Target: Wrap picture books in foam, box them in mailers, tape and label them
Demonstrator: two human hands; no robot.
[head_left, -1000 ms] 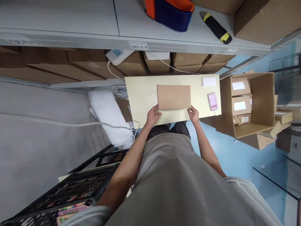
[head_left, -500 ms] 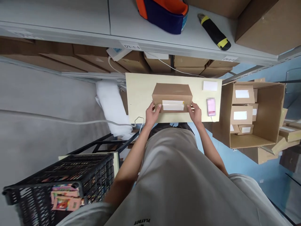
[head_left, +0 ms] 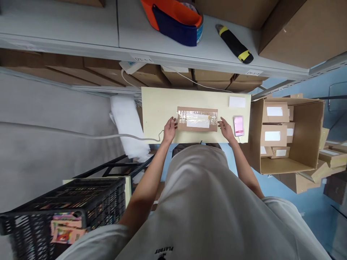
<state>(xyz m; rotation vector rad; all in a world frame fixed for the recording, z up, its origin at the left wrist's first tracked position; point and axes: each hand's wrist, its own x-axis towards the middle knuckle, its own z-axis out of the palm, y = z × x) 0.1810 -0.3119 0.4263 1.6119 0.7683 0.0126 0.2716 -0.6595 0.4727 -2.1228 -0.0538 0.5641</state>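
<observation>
Turned since the preceding frame, the cardboard parcel (head_left: 197, 120) now lies with its taped, labelled face uppermost, where before its plain upper face and labelled side were both seen; the two hands, then gripping its ends, have loosened from it. Clear tape (head_left: 182, 115) runs lengthwise over this face, partly covering a white label (head_left: 197, 124). The parcel rests near the middle of a pale tabletop (head_left: 159, 108). At its left end is the left hand (head_left: 170, 127), fingers loosely bent and holding nothing; whether the fingertips touch the cardboard cannot be told. Just beside its right end is the right hand (head_left: 225, 128), fingers slightly spread, likewise holding nothing. To the right of the parcel, past the right hand, lies a phone (head_left: 238, 125) with a lit pink screen; a white slip (head_left: 237, 102) lies right of the parcel and farther back. Well to the parcel's right, a large open carton (head_left: 305, 135) contains smaller labelled boxes (head_left: 274, 130). Beyond the parcel, a grey shelf (head_left: 81, 34) bears an orange-and-blue tape dispenser (head_left: 176, 27) and a black-and-yellow cutter (head_left: 235, 43).
</observation>
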